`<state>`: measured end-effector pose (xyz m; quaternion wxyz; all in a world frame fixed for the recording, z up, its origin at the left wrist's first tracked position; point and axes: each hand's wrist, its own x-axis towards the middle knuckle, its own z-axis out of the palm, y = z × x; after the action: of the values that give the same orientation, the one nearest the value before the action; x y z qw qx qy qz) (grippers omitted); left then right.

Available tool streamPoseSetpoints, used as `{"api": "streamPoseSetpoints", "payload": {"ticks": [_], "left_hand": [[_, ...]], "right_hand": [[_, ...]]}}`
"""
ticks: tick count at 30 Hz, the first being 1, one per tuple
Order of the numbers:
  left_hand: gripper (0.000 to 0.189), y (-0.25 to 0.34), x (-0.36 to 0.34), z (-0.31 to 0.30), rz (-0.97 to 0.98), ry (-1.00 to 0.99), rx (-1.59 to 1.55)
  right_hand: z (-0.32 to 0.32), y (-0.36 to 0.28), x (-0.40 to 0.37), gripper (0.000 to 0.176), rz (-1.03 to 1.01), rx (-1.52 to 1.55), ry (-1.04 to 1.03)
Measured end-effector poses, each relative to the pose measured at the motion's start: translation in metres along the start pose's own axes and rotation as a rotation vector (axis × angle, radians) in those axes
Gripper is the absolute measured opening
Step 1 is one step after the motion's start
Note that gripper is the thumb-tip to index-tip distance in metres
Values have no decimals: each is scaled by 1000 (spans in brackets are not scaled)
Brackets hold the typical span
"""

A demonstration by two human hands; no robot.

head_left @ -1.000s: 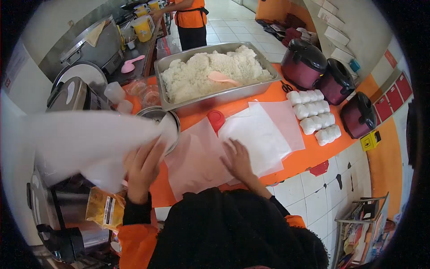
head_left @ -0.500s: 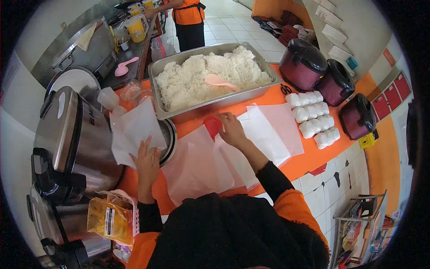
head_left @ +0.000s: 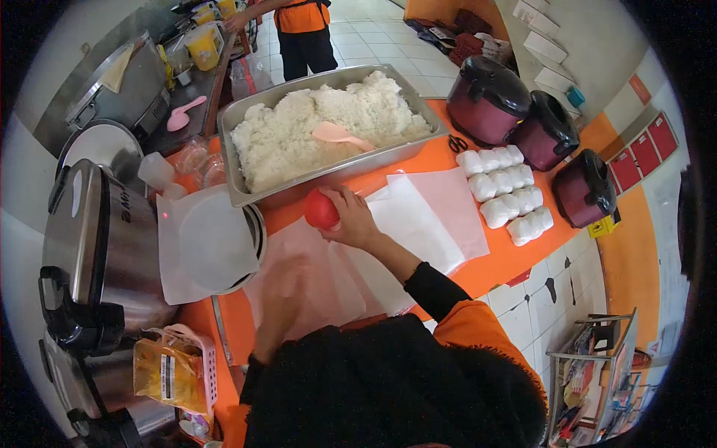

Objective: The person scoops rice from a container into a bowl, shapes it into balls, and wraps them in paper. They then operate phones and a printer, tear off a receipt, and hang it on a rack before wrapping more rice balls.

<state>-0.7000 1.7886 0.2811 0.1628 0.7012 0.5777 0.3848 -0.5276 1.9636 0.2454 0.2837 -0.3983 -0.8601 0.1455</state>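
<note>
My right hand [head_left: 352, 218] is closed around a small red bowl [head_left: 322, 209], lifted just in front of the steel tray [head_left: 336, 166]. White cooked rice [head_left: 276, 134] fills that tray, and a pink rice paddle [head_left: 340, 136] lies on top. My left hand [head_left: 285, 291], smeared by motion, is over the pinkish wrapping paper [head_left: 343, 284]; its fingers cannot be made out. To its left, a white paper sheet [head_left: 172, 254] rests on a round dish with a dark rim [head_left: 259, 231]. More white paper [head_left: 418, 224] lies right of my right hand.
Rows of white wrapped packets [head_left: 504, 190] sit at the right, with scissors [head_left: 457, 143] and maroon rice cookers [head_left: 489, 104] behind. Large steel cookers [head_left: 112, 239] stand at the left, near a pink basket [head_left: 208, 366]. Another person [head_left: 302, 37] stands beyond the tray.
My right hand has picked up the red bowl from the table and moved left with it. My left hand has left the white sheet, which now lies flat on the dish.
</note>
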Motion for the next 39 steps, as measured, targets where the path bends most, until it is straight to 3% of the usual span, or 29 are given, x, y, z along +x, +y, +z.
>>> {"api": "streamPoseSetpoints", "payload": {"ticks": [2,3,5,8,11,14,15,21,25,27,28,30,31,34,35,38,39], "left_hand": [[33,-2,7,59,255,-312,-69],[37,8,19,85,366,-483,-165],[44,24,27,124,409,-533,39],[68,17,40,156,316,-545,388],[80,-1,44,159,130,-484,395],[81,-7,49,151,52,-431,470],[82,-9,50,149,48,-420,486],[87,-3,55,137,-56,-505,518],[87,5,49,134,-8,-469,498],[89,13,54,130,-16,-421,455],[90,19,59,127,-20,-464,267],[92,44,73,112,-50,-517,-103],[89,64,85,97,-67,-516,-454],[78,66,100,93,-379,-359,-1176],[67,86,111,78,-452,-194,-1448],[64,80,133,51,-293,113,-1309],[67,69,140,41,-335,222,-1278]], "right_hand": [[-3,5,-11,92,-134,100,211],[-8,5,-15,93,-87,145,298],[-25,5,-20,94,5,228,479],[-44,36,-40,88,169,293,614],[-59,79,-76,85,345,282,635],[-61,114,-113,83,519,396,527],[-63,117,-122,84,587,669,474],[-68,142,-136,81,469,475,186],[-90,128,-125,88,494,428,229],[-100,104,-111,89,397,611,374],[-106,89,-102,89,339,711,434],[-122,55,-77,87,144,454,465],[-124,40,-65,87,39,336,476],[-107,2,-42,86,-185,239,561],[-95,-4,-30,82,-238,359,667],[-105,-3,1,78,-393,435,354],[-113,2,18,67,-463,464,284]]}}
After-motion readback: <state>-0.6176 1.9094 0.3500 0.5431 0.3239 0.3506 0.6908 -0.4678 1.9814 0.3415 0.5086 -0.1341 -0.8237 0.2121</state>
